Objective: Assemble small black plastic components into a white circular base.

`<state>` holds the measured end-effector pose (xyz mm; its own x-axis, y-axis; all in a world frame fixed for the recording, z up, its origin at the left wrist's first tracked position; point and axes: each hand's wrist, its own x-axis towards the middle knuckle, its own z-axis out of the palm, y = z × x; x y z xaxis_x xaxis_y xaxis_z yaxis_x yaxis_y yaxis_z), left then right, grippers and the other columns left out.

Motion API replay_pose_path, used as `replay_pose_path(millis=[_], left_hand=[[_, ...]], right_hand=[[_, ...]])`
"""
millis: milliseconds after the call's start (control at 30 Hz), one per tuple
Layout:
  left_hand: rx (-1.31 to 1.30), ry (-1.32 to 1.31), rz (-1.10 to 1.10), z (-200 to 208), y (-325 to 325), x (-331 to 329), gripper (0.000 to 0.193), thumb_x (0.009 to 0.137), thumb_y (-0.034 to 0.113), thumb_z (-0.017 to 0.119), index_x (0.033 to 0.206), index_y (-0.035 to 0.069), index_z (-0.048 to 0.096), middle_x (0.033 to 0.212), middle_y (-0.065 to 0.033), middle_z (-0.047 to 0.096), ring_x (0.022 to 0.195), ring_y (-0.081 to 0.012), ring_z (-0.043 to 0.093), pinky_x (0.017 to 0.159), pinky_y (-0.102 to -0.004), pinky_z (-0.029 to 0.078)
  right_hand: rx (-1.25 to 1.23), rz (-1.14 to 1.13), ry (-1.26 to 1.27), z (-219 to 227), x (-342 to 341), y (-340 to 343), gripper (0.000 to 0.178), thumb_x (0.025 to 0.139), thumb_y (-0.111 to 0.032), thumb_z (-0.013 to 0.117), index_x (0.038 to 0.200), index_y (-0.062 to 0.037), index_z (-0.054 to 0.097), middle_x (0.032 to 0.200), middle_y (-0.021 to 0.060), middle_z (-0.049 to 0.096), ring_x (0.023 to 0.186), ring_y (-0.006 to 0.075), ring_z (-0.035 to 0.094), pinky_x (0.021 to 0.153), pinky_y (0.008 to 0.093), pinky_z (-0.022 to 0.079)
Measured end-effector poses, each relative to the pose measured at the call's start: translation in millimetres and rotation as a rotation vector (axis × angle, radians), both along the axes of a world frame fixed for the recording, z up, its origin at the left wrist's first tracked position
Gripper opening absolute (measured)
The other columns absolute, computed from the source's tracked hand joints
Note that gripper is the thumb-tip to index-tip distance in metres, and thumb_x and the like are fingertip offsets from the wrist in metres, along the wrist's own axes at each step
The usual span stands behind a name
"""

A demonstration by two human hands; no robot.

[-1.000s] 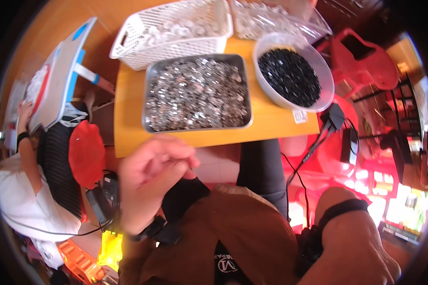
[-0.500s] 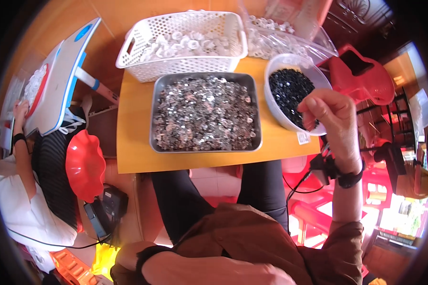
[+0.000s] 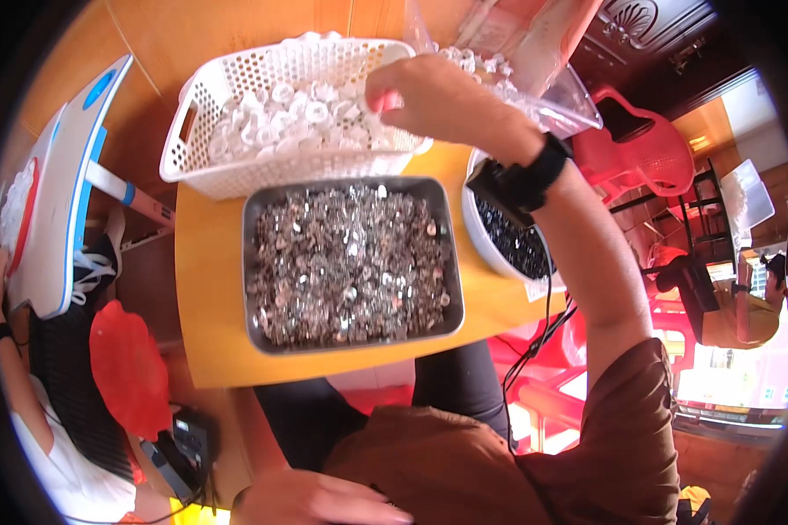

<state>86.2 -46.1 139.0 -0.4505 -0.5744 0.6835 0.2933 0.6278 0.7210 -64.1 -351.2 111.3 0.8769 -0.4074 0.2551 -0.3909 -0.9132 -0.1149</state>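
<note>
My right hand (image 3: 425,94) is over the right end of a white perforated basket (image 3: 193,171), fingers bent and closed. Whatever is between the fingertips is too small or hidden to make out. Loose white ring-shaped plastic pieces (image 3: 289,114) fill the basket. Close to my body at the lower edge, my left hand (image 3: 328,501) lies with its fingers stretched out, holding nothing visible. In front of the basket stands a grey metal tray (image 3: 457,297) heaped with small shiny metal pieces (image 3: 350,262). A round translucent tub (image 3: 481,236) of small black pieces (image 3: 512,245) is partly hidden beneath my right forearm.
The yellow table (image 3: 210,332) carries these containers. Behind the tub is a clear plastic bin (image 3: 578,109) with more white pieces. A black cable (image 3: 547,324) hangs from my right wrist. Another person's arm (image 3: 17,376) is at the far left, beside a red scalloped stool (image 3: 131,367).
My right hand has moved from beside the black pieces up and left to the basket. My left hand has shifted left along my lap. The view has turned, and the table appears lower.
</note>
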Motion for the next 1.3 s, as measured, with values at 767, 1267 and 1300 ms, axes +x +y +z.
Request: replay_pose_path(millis=[767,1267,1300], left_hand=[[0.880,0.278,0.607,-70,-10,18,0.012,0.078,0.006,0.063,0.079,-0.003,0.055,0.084,-0.0161,0.056,0.076,-0.0247,0.060,0.065,-0.0328,0.053],[1.056,0.401,0.519,-63,1,-24,0.027,0.087,0.008,0.056,0.112,0.000,0.049,0.096,-0.0105,0.058,0.084,-0.0216,0.060,0.067,-0.0324,0.052],[1.027,0.392,0.507,-63,1,-30,0.031,0.087,0.009,0.056,0.115,0.001,0.048,0.100,-0.0112,0.056,0.086,-0.0214,0.060,0.067,-0.0321,0.052]], right_hand=[[0.183,0.112,0.271,-82,40,-49,0.014,0.061,0.002,0.055,0.073,-0.0033,0.059,0.069,0.0114,0.060,0.071,0.0299,0.058,0.062,0.0368,0.045],[1.241,0.011,-0.563,39,-36,119,0.022,0.074,0.002,0.067,0.095,0.0035,0.059,0.084,0.0083,0.064,0.075,0.0117,0.062,0.068,0.0241,0.052],[1.313,0.016,-0.573,38,-43,140,0.024,0.075,0.002,0.068,0.096,0.0033,0.058,0.085,0.0088,0.064,0.075,0.0121,0.062,0.069,0.0242,0.052]])
